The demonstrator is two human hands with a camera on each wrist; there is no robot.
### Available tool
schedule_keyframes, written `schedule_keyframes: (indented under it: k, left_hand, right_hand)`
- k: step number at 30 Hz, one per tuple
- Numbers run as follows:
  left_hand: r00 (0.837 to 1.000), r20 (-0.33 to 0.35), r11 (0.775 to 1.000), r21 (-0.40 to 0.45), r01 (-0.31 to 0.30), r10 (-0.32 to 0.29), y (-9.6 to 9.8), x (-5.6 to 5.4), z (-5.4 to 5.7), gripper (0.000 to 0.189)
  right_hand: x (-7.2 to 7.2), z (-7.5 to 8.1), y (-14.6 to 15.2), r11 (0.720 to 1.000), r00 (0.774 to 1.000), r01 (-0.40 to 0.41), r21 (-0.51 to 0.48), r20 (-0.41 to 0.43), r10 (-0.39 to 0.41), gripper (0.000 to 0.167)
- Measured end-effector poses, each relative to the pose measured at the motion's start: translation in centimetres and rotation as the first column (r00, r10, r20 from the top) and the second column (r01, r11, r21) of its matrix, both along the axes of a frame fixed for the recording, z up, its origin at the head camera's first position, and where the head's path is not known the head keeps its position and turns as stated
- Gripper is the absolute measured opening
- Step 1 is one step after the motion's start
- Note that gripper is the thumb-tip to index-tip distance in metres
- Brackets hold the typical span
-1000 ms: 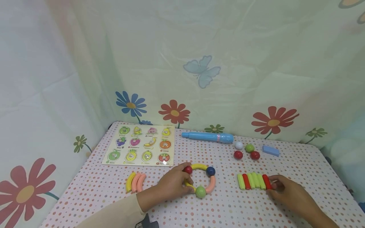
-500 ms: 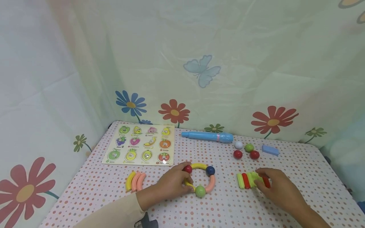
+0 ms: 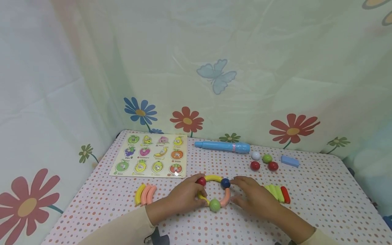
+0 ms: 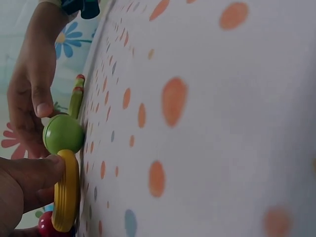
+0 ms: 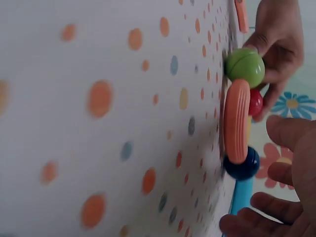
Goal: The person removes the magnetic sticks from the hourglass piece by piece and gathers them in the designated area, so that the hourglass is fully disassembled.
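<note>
A toy ring on the table joins curved sticks with balls: a red ball, a blue ball, a green ball, two yellow curved sticks and a pink curved stick. My left hand holds the ring's left side, thumb at the near yellow stick and a finger by the red ball. At the right side, my right hand has its fingers spread around the blue ball and pink stick; the right wrist view shows a gap between hand and stick.
Straight green sticks and a red stick lie partly behind my right hand. Left are loose curved sticks. Behind stand a fruit puzzle board, a blue tube, several loose balls and a blue block.
My right hand has moved left from the row of straight sticks to the ring's right side, its fingers spread. The left hand and the ring have stayed in place.
</note>
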State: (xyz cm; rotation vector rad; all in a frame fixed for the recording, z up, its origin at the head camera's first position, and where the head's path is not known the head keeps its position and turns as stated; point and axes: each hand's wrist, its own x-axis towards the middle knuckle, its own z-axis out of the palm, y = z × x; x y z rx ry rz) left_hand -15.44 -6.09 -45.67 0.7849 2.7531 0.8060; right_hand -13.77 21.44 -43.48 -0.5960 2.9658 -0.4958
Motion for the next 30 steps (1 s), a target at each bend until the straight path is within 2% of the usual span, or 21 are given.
schedule_keyframes:
  k: [5,9,14,18,20,25,30]
  left_hand:
    - [0.999,0.032,1.0,0.009,0.019,-0.019,-0.4,-0.4,0.1,0.022]
    - [0.998,0.062,0.999,0.03,0.022,-0.023,-0.6,-0.9,0.5,0.03]
    - [0.999,0.043,1.0,0.02,0.017,-0.017,-0.8,-1.7,0.8,0.031]
    - [0.999,0.028,0.999,-0.011,0.044,-0.044,-1.0,-2.1,0.9,0.027]
    - [0.997,0.045,0.998,-0.007,0.059,-0.059,-1.2,-2.3,1.0,0.028]
    - [0.993,0.078,0.996,-0.009,0.084,-0.083,-1.4,-2.5,1.4,0.031]
    - [0.994,0.056,0.994,-0.052,0.094,-0.091,-1.4,-2.5,1.5,0.03]
  right_hand:
    - [-0.6,-0.5,-1.3,0.999,0.998,-0.033,0.025,0.056,0.032,0.081]
    - [-1.0,-0.8,-2.1,0.999,0.997,-0.031,0.042,0.065,0.028,0.09]
    - [-1.3,-0.9,-3.1,0.997,0.997,-0.05,0.065,0.065,0.046,0.088]
    - [-1.5,-1.0,-3.7,0.993,0.996,-0.074,0.094,0.066,0.068,0.079]
    - [-1.5,-1.1,-3.9,0.992,0.995,-0.078,0.098,0.073,0.071,0.077]
    - [-1.7,-1.2,-3.9,0.99,0.994,-0.076,0.118,0.085,0.066,0.077]
    - [-1.8,-1.3,-3.9,0.989,0.993,-0.077,0.125,0.099,0.065,0.079]
